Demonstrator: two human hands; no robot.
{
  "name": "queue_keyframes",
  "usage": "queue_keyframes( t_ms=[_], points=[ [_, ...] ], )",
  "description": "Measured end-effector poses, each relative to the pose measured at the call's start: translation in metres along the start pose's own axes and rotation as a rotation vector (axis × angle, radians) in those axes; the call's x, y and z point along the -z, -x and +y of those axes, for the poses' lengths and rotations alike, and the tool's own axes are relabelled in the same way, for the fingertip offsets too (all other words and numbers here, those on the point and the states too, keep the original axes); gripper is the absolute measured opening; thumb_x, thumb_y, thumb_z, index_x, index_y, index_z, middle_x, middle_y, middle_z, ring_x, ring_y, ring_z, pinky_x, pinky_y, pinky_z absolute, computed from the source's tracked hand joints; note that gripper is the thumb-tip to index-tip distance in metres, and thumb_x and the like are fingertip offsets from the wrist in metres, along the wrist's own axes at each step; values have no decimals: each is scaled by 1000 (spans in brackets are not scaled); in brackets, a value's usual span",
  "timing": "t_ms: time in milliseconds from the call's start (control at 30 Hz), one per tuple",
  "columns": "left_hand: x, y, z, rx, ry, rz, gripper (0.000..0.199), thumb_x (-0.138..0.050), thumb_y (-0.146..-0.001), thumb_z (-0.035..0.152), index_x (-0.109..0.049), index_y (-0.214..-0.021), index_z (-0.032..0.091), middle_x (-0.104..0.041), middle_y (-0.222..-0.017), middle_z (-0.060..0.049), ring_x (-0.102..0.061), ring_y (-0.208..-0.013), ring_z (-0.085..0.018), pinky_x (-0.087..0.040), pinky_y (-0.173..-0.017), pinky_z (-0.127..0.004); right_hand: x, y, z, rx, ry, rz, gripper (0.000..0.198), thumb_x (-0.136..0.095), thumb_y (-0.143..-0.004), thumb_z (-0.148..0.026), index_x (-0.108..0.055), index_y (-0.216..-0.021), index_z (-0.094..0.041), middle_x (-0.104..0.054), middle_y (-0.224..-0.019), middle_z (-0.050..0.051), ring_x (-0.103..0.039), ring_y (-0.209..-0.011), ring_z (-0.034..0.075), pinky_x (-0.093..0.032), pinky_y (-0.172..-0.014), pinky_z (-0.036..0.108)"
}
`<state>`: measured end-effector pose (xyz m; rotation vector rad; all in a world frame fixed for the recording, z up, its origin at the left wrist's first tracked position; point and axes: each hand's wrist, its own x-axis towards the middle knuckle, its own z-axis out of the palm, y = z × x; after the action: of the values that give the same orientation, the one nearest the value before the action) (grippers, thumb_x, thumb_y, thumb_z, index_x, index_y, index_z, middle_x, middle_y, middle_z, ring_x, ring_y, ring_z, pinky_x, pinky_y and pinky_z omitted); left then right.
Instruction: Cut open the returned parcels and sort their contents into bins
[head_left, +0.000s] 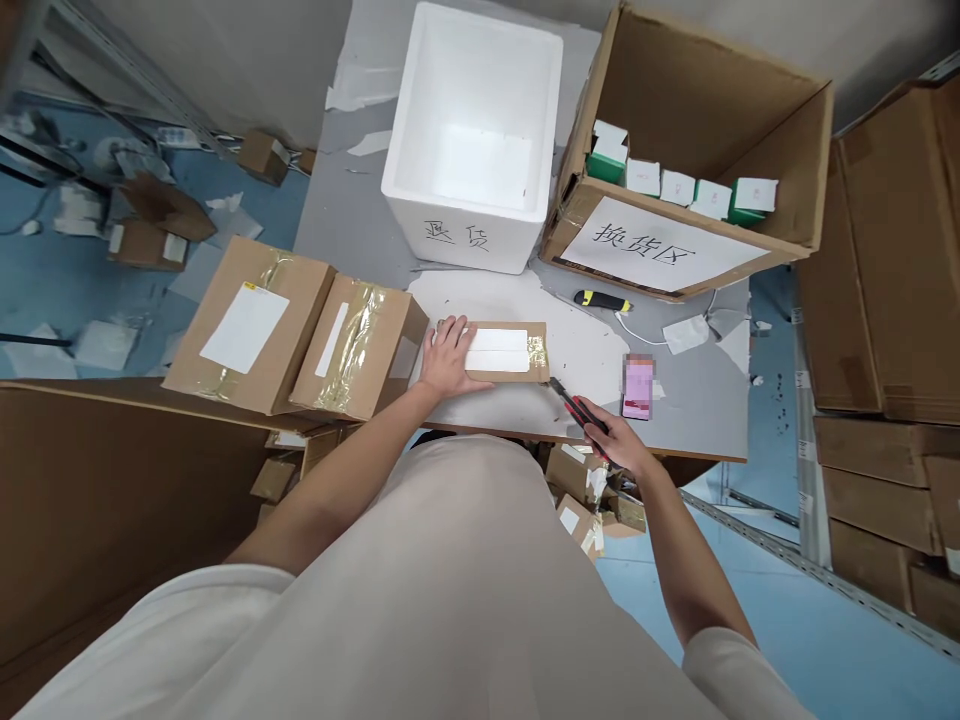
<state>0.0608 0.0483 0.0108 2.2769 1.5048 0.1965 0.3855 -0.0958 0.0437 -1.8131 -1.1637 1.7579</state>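
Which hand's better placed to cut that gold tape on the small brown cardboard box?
Probably the right hand: it holds the red-and-black tool, tip near the tape on the box. The left hand rests at the other end.

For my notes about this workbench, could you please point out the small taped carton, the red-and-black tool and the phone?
Small taped carton (501, 350): head view, middle of its top face.
Red-and-black tool (568, 399): head view, its front part.
Phone (638, 388): head view, its screen.

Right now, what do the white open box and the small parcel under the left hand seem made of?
White open box: matte, probably polystyrene foam, judging by thick, rounded walls. Small parcel: likely cardboard, by its matte brown surface; the tape at one end glints, probably plastic.
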Motion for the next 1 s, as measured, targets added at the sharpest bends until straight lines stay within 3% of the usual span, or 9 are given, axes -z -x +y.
queue_keyframes(
  t_ms=[133,267,333,400,500,600,767,900,1000],
  points=[
    [1,0,-2,-18,8,7,111,-70,-54,70,-31,-143,17,-26,-151,-18,-16,-141,-37,-5,-114,-54,7,3,16,67,-77,186,73,-62,-78,-41,-34,-143,-25,-61,-69,-4,-52,-43,10,-45,-42,25],
    [-8,11,-12,-24,130,115,120,-75,-48,69,-28,-144,15,-12,-155,-20,-7,-143,-37,-9,-114,-53,-18,-25,19,108,-228,401,61,-70,-70,-47,-53,-121,-18,-62,-67,-1,-58,-53,13,-50,-49,28],
    [-20,24,-19,80,250,219,129,-79,-44,66,-18,-146,13,-4,-155,-22,-6,-143,-38,-17,-114,-52,-37,-49,15,157,-336,447,49,-70,-70,-48,-57,-107,-19,-66,-79,2,-64,-68,15,-54,-59,29],
    [-37,39,-28,235,420,266,131,-81,-46,60,-13,-147,12,-10,-154,-24,-19,-141,-37,-27,-111,-49,-54,-73,10,215,-433,436,46,-69,-69,-48,-57,-105,-21,-66,-97,4,-65,-85,16,-55,-71,31],
    [-59,56,-40,361,704,158,93,-73,-65,51,-33,-141,14,-46,-139,-19,-48,-125,-31,-40,-103,-44,-70,-98,3,247,-472,397,47,-69,-68,-47,-56,-105,-22,-65,-102,3,-63,-91,16,-53,-79,33],
    [-64,61,-46,373,848,130,53,-57,-81,43,-52,-127,15,-64,-118,-12,-61,-107,-23,-47,-95,-39,-73,-103,0,268,-415,407,44,-66,-70,-46,-55,-104,-21,-65,-97,2,-63,-86,15,-52,-81,34],
    [-47,53,-46,378,707,266,38,-53,-85,41,-66,-110,16,-67,-103,-9,-64,-89,-20,-52,-81,-32,-66,-92,-2,325,-306,439,43,-63,-74,-45,-54,-108,-20,-65,-103,5,-62,-88,16,-50,-83,35],
    [-47,46,-47,401,669,228,34,-54,-83,41,-70,-100,17,-66,-91,-8,-63,-87,-22,-52,-81,-35,-70,-92,0,272,-257,427,46,-62,-73,-48,-54,-108,-18,-66,-106,8,-62,-94,19,-50,-83,38],
    [-54,50,-52,398,706,203,35,-54,-83,38,-69,-106,16,-66,-98,-10,-62,-96,-24,-51,-86,-37,-75,-92,5,262,-275,424,49,-61,-74,-49,-53,-110,-18,-65,-113,10,-61,-101,21,-51,-84,38]
  ],
)
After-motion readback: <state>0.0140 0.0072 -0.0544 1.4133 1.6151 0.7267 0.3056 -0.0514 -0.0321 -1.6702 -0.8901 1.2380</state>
